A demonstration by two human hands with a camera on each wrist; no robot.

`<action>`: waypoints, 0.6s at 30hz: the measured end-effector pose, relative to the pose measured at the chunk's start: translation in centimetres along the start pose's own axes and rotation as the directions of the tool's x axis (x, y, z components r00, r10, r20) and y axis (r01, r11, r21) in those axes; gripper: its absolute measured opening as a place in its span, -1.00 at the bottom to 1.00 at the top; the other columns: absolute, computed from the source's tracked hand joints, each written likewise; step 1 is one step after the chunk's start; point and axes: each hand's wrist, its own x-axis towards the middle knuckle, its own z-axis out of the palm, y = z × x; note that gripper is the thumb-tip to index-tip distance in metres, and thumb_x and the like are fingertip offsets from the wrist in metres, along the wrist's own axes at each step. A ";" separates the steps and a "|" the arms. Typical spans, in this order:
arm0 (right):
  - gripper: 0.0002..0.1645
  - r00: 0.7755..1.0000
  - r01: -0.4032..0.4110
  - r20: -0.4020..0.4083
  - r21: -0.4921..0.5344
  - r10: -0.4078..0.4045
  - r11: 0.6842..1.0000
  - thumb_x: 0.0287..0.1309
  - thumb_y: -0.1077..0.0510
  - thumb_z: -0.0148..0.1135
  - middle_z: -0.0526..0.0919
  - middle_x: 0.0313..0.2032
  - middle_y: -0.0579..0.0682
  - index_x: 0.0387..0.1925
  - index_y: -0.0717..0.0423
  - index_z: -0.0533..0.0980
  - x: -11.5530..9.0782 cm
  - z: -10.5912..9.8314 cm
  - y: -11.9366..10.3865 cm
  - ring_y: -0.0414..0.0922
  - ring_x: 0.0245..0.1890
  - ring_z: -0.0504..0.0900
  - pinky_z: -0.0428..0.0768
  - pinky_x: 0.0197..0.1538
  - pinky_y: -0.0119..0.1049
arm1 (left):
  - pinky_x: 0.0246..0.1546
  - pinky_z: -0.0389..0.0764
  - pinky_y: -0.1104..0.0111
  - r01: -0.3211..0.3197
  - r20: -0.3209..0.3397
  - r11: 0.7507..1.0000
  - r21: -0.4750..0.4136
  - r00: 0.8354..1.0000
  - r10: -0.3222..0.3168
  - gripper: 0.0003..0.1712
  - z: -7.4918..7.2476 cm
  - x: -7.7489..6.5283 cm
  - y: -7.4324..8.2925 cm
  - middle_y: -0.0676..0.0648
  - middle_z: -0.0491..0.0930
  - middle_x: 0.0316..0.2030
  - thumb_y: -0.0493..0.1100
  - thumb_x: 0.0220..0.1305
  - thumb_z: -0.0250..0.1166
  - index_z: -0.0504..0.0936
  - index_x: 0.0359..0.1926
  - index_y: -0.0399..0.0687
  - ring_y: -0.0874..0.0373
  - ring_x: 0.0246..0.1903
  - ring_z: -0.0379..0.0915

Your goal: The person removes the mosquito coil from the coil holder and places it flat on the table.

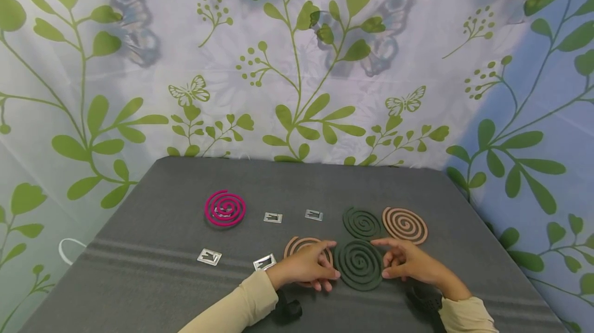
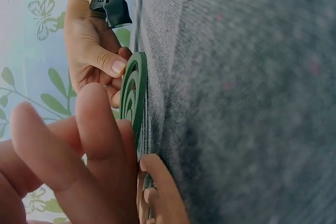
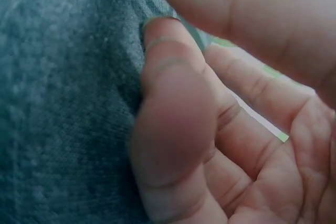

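A dark green mosquito coil lies flat between both hands, close over the grey cloth. My left hand has its thumb and index finger at the coil's left rim. On the opposite rim, the right hand holds the coil with thumb and index finger; the left wrist view shows that thumb against the green coil. Partly hidden beneath the left hand is a tan coil. In the right wrist view, the right hand's fingers fill much of the picture.
Behind the held coil lie another green coil and a tan coil. A pink coil rests at left, with a metal piece showing through it. Several flat metal coil stands are spread over the grey table.
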 end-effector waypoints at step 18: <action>-0.33 0.999 -0.004 -0.052 -0.074 0.000 0.997 0.43 0.36 0.35 0.69 -0.28 -0.02 0.36 0.70 0.31 0.0 0.0 -0.3 -0.23 -0.41 0.62 0.67 -0.39 -0.25 | -0.65 0.43 0.51 -0.019 0.031 1.000 -0.012 0.999 0.020 -0.27 -0.5 -0.4 0.1 -0.07 0.73 -0.37 -0.33 0.55 0.31 0.28 0.62 -0.26 0.31 -0.64 0.50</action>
